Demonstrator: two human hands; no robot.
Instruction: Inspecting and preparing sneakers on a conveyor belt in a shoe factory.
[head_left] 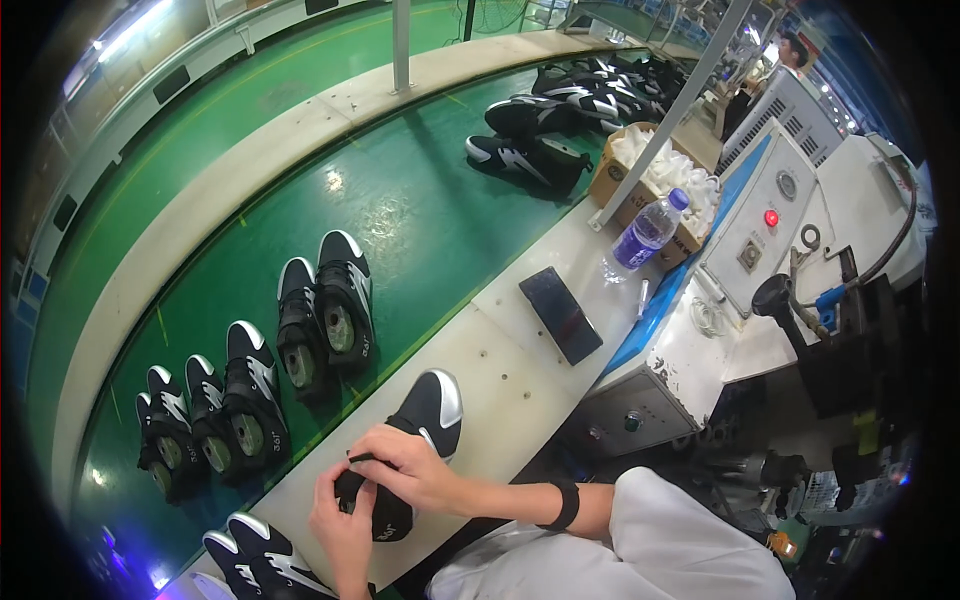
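Observation:
A black shoe with a silver toe cap lies on the white ledge, its toe pointing away from me. Both my hands are over its ankle opening. My right hand, a black band round its wrist, pinches a thin black strap at the top of the shoe. On the heel side, the fingers and thumb of my left hand close on the black collar. Where the fingers meet, the details of the collar and strap are partly hidden.
Matching shoes stand on the green conveyor belt, with a heap at its far end. More shoes sit at lower left. A phone, water bottle and cardboard box lie along the ledge, beside a control panel.

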